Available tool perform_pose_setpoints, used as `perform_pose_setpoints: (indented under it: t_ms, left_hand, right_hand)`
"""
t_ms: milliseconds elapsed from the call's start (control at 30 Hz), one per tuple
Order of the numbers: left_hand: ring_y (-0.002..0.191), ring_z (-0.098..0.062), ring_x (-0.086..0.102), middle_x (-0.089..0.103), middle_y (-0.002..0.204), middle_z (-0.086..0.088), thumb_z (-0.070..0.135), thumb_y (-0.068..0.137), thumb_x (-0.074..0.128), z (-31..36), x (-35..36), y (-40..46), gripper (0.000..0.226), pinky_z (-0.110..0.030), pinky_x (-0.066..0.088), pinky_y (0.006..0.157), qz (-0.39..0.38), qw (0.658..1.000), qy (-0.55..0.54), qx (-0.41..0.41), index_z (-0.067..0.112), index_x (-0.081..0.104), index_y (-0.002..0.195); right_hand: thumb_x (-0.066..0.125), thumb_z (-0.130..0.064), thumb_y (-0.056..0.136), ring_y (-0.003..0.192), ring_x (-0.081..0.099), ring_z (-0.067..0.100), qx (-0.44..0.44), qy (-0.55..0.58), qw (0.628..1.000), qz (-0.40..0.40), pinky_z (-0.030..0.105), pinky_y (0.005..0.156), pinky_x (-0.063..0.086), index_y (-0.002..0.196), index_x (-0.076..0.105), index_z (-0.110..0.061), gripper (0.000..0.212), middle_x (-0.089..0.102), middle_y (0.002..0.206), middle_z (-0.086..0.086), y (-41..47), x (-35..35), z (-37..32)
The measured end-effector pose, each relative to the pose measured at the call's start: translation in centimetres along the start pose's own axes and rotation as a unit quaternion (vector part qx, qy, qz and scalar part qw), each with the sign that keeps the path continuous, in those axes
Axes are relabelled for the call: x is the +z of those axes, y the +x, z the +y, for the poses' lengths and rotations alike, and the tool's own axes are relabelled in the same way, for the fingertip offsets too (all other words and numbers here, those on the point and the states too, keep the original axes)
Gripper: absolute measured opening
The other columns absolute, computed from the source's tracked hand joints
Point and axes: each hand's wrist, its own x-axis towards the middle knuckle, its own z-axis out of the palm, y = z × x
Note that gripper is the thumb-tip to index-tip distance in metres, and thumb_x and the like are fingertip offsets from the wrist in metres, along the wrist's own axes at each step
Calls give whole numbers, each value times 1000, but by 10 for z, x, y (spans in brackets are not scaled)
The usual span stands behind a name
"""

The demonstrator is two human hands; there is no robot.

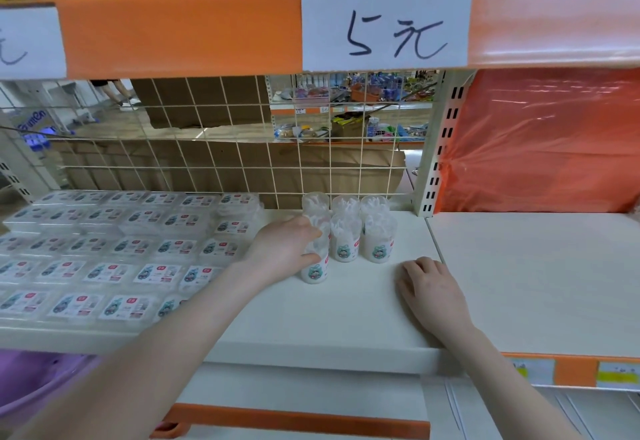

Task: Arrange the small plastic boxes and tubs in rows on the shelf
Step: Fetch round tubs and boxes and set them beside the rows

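Left hand [289, 249] is wrapped around two clear round plastic tubs of cotton swabs [316, 268], stacked and standing at the front-left of the tub cluster on the white shelf [346, 304]. Right hand [429, 284] just rests on the shelf, loosely curled, holding nothing. I'd slide the stack back flush with the neighbouring tubs [377, 242], since they're smooth and look tippy. The flat clear rectangular plastic boxes [114, 249] already sit in tidy rows on the left.
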Motion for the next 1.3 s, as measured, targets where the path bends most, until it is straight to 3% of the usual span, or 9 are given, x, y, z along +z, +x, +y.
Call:
perform_pose_setpoints:
  t_ms: [267,600,767,867,1000,1100,1300]
  left_hand:
    - [110,-19,49,54,119,2,42,93,47,1,10,-11,37,-31,40,81,68,997,19,23,21,54,122]
    - [115,-19,47,54,124,1,36,89,55,-3,28,-18,46,-32,39,90,118,992,0,47,19,49,131]
    - [121,-25,45,54,129,-6,33,84,65,2,31,-32,53,-36,38,93,154,986,-42,42,13,52,131]
    - [127,-22,40,50,133,-3,35,86,63,12,32,-45,52,-34,37,95,170,982,-67,48,14,51,132]
    - [124,-26,46,55,128,-7,33,83,68,32,30,-60,50,-37,40,93,180,979,-73,62,8,57,125]
    - [121,-28,51,58,125,-11,35,79,71,53,30,-67,52,-39,44,93,184,979,-61,64,6,60,121]
    - [139,-18,22,32,149,0,50,93,45,114,35,-62,62,-31,20,112,143,984,-68,84,17,32,143]
  right_hand:
    - [37,-37,97,115,45,20,1,-7,1000,-12,26,93,35,124,52,-21,35,51,125,-2,-5,-4,-1]
    - [50,-28,93,114,47,25,115,21,993,-15,30,88,40,120,57,-17,30,55,120,4,-55,-24,-1]
    - [57,-18,88,98,51,34,171,31,984,31,38,79,40,102,63,-5,20,59,101,14,-84,-34,-2]
    - [58,-23,89,90,52,37,202,45,976,70,39,74,39,90,63,-5,19,59,89,15,-101,-39,1]
    - [64,-23,87,97,55,39,224,31,969,97,41,81,41,113,63,0,34,63,103,21,-118,-46,13]
    - [66,-20,86,100,55,40,231,25,968,98,43,85,41,117,61,1,38,62,108,23,-128,-54,26]
    - [60,-22,89,107,52,36,226,10,968,105,42,86,42,126,53,-2,43,58,116,18,-156,-82,63]
